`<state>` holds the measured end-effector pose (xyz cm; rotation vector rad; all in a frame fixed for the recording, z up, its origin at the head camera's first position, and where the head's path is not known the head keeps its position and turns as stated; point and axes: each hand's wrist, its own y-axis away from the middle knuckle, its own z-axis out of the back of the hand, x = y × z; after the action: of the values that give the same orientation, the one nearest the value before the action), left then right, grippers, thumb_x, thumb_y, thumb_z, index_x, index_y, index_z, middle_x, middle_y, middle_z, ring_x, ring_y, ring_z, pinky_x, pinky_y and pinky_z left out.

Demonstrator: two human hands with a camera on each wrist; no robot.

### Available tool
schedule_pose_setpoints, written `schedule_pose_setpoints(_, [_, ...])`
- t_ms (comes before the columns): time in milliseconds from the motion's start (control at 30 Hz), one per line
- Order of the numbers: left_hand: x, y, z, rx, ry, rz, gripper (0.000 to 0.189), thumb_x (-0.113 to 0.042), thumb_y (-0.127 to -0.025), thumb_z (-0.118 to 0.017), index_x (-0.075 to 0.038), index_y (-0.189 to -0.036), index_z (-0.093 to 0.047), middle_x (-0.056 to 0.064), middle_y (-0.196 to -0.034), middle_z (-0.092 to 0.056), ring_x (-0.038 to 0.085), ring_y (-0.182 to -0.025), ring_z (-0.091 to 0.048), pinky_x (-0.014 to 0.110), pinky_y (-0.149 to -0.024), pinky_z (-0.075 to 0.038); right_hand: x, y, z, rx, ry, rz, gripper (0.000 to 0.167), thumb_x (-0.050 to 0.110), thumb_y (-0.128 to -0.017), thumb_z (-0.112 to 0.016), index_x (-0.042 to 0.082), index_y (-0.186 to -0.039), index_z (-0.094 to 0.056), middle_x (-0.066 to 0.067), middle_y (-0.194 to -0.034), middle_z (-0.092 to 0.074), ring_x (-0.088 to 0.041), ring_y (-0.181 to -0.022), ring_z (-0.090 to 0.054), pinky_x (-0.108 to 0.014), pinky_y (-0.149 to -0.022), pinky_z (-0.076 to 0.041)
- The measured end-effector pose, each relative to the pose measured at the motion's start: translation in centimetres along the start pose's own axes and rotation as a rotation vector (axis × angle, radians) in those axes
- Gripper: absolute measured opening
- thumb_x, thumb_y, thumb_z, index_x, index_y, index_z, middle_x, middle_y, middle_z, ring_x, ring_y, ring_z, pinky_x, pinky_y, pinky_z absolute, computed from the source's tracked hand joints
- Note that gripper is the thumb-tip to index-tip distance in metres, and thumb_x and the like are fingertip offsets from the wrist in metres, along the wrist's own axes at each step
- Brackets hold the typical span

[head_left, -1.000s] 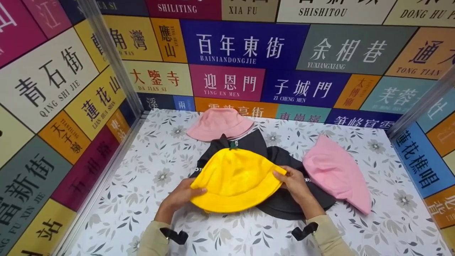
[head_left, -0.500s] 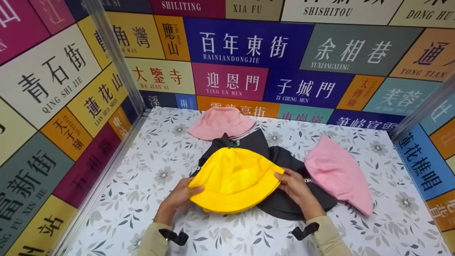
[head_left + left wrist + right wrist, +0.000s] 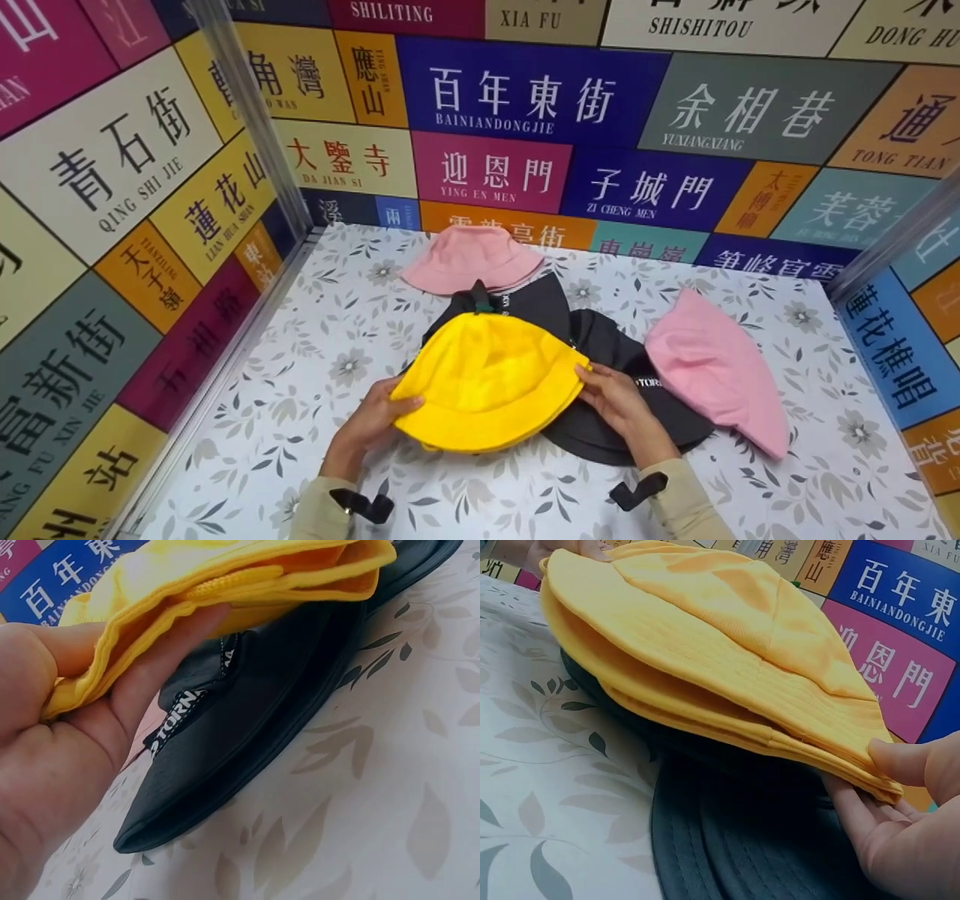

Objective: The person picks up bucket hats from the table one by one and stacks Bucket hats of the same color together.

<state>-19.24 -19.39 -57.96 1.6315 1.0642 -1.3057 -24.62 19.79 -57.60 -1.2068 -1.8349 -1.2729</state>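
A yellow bucket hat [image 3: 487, 375], folded flat with a small dark green stem on its crown, is held above two black hats. My left hand [image 3: 373, 420] pinches one end of its brim, thumb on top and fingers beneath. At the other end, my right hand [image 3: 616, 397] grips the brim between thumb and fingers. In the right wrist view, the hat's brim [image 3: 727, 701] shows layered edges with a gap between them. One black hat [image 3: 536, 300] lies mostly hidden behind the yellow one; another black hat [image 3: 600, 431], with white lettering on a band, lies under my right hand.
A pink bucket hat [image 3: 472, 259] lies at the back of the floral-patterned table [image 3: 247, 442]. A second pink hat [image 3: 716, 375] lies on its side to the right, touching the black hat. Printed panels [image 3: 487, 172] wall the table at the back and sides.
Both hands have shifted slightly left with the yellow hat, still gripping its brim ends. The black and pink hats stay in place. The head view has turned a little.
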Motion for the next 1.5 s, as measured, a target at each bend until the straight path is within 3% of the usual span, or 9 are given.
schedule_pose_setpoints(233, [-0.4, 0.8, 1.3, 0.047, 0.013, -0.021, 0.038, -0.004, -0.098, -0.058, 0.01, -0.133, -0.054, 0.001, -0.099, -0.071, 0.014, -0.087, -0.067, 0.028, -0.082, -0.058, 0.1, 0.2, 0.9, 0.038, -0.033, 0.024, 0.043, -0.005, -0.099, -0.052, -0.012, -0.14, -0.043, -0.002, -0.101, -0.074, -0.014, -0.094, -0.072, -0.031, -0.09, -0.059])
schedule_pose_setpoints(467, [-1.9, 2.2, 3.5, -0.058, -0.033, -0.016, 0.038, -0.009, -0.098, -0.06, 0.004, -0.133, -0.056, 0.002, -0.1, -0.072, 0.015, -0.086, -0.067, 0.028, -0.08, -0.058, 0.8, 0.6, 2.4, 0.079, 0.045, 0.081, 0.052, -0.004, -0.101, -0.048, -0.018, -0.146, -0.027, -0.007, -0.11, -0.074, -0.014, -0.099, -0.072, -0.028, -0.093, -0.057])
schedule_pose_setpoints(667, [-2.8, 3.9, 5.3, -0.199, 0.027, 0.0, 0.035, -0.005, -0.098, -0.059, 0.001, -0.133, -0.056, 0.002, -0.102, -0.071, 0.016, -0.089, -0.068, 0.029, -0.082, -0.059, 1.8, 1.1, 3.9, -0.093, 0.345, 0.249, 0.037, -0.003, -0.098, -0.056, -0.019, -0.131, -0.048, -0.016, -0.113, -0.073, -0.008, -0.091, -0.073, -0.029, -0.087, -0.06])
schedule_pose_setpoints(900, [-3.5, 5.7, 7.0, -0.407, 0.07, -0.001, 0.032, 0.0, -0.098, -0.057, -0.003, -0.13, -0.058, 0.005, -0.097, -0.07, 0.018, -0.084, -0.069, 0.029, -0.076, -0.06, 4.1, 2.0, 6.7, -0.319, 0.747, 0.463, 0.027, 0.006, -0.094, -0.068, -0.007, -0.117, -0.067, -0.025, -0.116, -0.071, 0.012, -0.082, -0.062, -0.009, -0.077, -0.052])
schedule_pose_setpoints(1100, [-2.9, 6.5, 7.9, -0.473, 0.138, 0.0, 0.029, 0.003, -0.098, -0.055, -0.008, -0.125, -0.059, 0.004, -0.099, -0.069, 0.016, -0.086, -0.069, 0.027, -0.076, -0.061, 5.6, 3.5, 9.9, -0.474, 0.872, 0.523, 0.024, 0.008, -0.093, -0.069, -0.001, -0.115, -0.071, -0.023, -0.119, -0.07, 0.024, -0.081, -0.052, 0.0, -0.076, -0.045])
schedule_pose_setpoints(1233, [-2.6, 6.9, 8.6, -0.505, 0.155, 0.039, 0.026, -0.001, -0.099, -0.057, -0.015, -0.12, -0.061, 0.002, -0.1, -0.069, 0.014, -0.087, -0.069, 0.026, -0.078, -0.06, 6.6, 4.4, 12.2, -0.574, 0.919, 0.455, 0.027, 0.016, -0.096, -0.067, 0.003, -0.12, -0.069, -0.02, -0.125, -0.068, 0.017, -0.083, -0.056, -0.003, -0.075, -0.045])
schedule_pose_setpoints(1333, [-2.2, 7.2, 9.1, -0.527, 0.177, 0.037, 0.024, -0.003, -0.1, -0.056, -0.022, -0.114, -0.063, -0.002, -0.101, -0.069, 0.012, -0.088, -0.068, 0.025, -0.079, -0.06, 7.3, 5.0, 14.1, -0.637, 0.908, 0.333, 0.034, 0.022, -0.099, -0.062, 0.005, -0.128, -0.065, -0.019, -0.135, -0.063, -0.007, -0.108, -0.063, -0.015, -0.091, -0.044])
schedule_pose_setpoints(1400, [-2.0, 7.4, 9.5, -0.545, 0.198, 0.041, 0.023, -0.005, -0.101, -0.056, -0.024, -0.111, -0.064, -0.004, -0.101, -0.068, 0.01, -0.089, -0.067, 0.024, -0.08, -0.059, 7.7, 5.3, 15.4, -0.668, 0.868, 0.256, 0.039, 0.025, -0.1, -0.059, 0.005, -0.134, -0.061, -0.019, -0.142, -0.057, -0.025, -0.128, -0.054, -0.027, -0.102, -0.042])
schedule_pose_setpoints(1500, [-1.7, 7.6, 10.0, -0.585, 0.23, 0.068, 0.021, -0.008, -0.101, -0.057, -0.023, -0.115, -0.059, -0.008, -0.103, -0.066, 0.008, -0.093, -0.066, 0.023, -0.084, -0.058, 8.0, 5.7, 17.5, -0.695, 0.787, 0.155, 0.044, 0.03, -0.1, -0.057, 0.007, -0.138, -0.058, -0.009, -0.132, -0.065, -0.026, -0.133, -0.049, -0.033, -0.108, -0.04])
